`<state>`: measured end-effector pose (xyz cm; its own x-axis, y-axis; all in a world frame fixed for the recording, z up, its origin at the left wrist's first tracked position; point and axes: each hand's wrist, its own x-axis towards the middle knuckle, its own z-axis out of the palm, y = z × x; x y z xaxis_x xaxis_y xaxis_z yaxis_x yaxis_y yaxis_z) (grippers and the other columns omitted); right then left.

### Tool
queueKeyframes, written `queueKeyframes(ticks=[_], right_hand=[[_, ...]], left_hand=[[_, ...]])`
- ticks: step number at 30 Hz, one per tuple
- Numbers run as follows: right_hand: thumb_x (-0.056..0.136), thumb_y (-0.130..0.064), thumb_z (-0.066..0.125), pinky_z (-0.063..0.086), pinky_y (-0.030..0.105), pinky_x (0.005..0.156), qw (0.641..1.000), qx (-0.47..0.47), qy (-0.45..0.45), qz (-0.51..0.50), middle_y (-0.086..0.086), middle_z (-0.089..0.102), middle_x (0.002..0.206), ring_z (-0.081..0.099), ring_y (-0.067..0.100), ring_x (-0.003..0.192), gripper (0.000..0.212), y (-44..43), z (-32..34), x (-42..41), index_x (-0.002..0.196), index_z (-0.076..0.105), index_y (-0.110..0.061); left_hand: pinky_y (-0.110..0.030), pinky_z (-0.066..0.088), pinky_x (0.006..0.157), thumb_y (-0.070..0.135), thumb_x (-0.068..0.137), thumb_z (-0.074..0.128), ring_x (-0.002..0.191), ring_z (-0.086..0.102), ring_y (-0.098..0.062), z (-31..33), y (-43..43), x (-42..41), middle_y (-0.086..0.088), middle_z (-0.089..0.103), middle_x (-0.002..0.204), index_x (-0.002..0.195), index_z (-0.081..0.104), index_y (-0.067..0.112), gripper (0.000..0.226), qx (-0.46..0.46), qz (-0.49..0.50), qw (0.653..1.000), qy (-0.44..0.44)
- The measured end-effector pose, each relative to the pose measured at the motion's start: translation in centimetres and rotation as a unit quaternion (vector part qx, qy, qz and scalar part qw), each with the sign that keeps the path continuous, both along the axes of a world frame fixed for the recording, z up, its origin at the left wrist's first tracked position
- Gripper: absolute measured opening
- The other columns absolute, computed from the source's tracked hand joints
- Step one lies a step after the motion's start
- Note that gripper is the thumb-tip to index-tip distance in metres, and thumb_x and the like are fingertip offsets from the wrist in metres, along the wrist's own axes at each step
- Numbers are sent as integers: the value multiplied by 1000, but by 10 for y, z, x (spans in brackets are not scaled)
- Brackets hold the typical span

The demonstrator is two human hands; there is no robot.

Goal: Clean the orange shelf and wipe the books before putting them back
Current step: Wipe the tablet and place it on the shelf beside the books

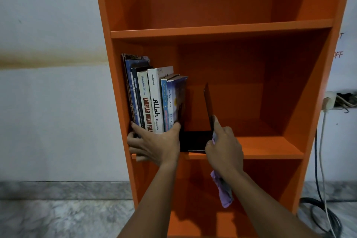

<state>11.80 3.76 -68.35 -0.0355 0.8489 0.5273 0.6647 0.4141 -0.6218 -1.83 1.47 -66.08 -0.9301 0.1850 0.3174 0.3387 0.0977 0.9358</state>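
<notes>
Several books (152, 98) stand upright at the left end of the middle board of the orange shelf (270, 147). My left hand (154, 145) grips the bottom of the row, thumb against the rightmost blue book and fingers round the leftmost one. A black L-shaped bookend (195, 139) stands just right of the books, its base on the board. My right hand (224, 147) holds a purple cloth (222, 191) that hangs below the palm, and its index finger touches the bookend's upright plate.
The top compartment of the orange shelf holds nothing. A grey wall and marble floor lie to the left. On the right, a wall socket (328, 101) with plugs feeds cables (320, 160) that hang down and coil on the floor.
</notes>
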Motion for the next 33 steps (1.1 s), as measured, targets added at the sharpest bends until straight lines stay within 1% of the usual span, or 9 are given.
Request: queueKeyframes(ticks=[4,7,10,12,16,20,24,27,33], right_hand=[[95,-18,51,48,31,71,1000,-5,-2,-6,-8,46,107,55,16,90,77,-2,1,-1,159,15,-40],[95,-17,52,54,36,75,1000,-11,2,1,-9,46,106,55,16,91,77,-3,3,-1,158,16,-41],[96,-16,50,53,37,77,1000,-17,-5,13,-7,47,107,55,18,92,76,-4,4,1,159,15,-40],[97,-16,49,53,37,77,999,-20,-16,21,-5,47,107,56,20,92,75,-3,6,3,159,13,-40],[98,-16,48,55,41,80,999,-29,-34,31,0,48,110,57,24,91,76,-2,11,4,160,10,-39],[98,-16,48,54,40,79,999,-26,-32,20,3,49,112,57,25,91,76,0,10,2,160,11,-37],[99,-16,48,43,29,65,998,-10,-51,23,6,49,111,55,23,86,74,2,12,2,161,11,-37],[100,-16,49,37,24,59,998,-5,-61,26,6,48,114,56,22,85,74,-1,15,4,160,11,-37],[101,-20,48,44,30,67,997,-12,-67,38,8,47,120,57,25,89,74,-6,17,-1,161,9,-37]], left_hand=[[-47,30,99,56,40,84,123,34,-32,6,0,-4,-8,36,133,142,36,18,119,6,-8,1000,-25],[-48,27,105,52,41,86,128,35,-32,7,-1,-5,-9,39,135,141,35,17,117,16,-18,999,-33],[-51,19,115,54,43,83,131,45,-29,6,-2,-7,-8,53,134,139,31,17,115,44,-54,997,-26],[-53,21,116,55,44,83,126,53,-28,7,-5,-10,-6,58,129,136,31,17,112,46,-58,997,-17],[-52,29,115,56,46,86,129,48,-30,13,-8,-15,-9,52,136,142,33,14,117,28,-68,997,-21],[-48,39,111,53,46,89,127,46,-33,14,-7,-15,-11,49,135,144,34,13,118,52,-78,995,-29],[-47,39,110,52,49,90,131,41,-32,15,-4,-12,-10,45,138,145,32,13,118,55,-79,995,-36],[-48,38,111,52,52,91,133,40,-33,17,-1,-11,-10,43,141,146,31,14,118,56,-79,994,-44],[-48,41,107,48,52,92,133,39,-34,24,4,-1,-10,42,141,143,32,15,114,67,-77,993,-66]])
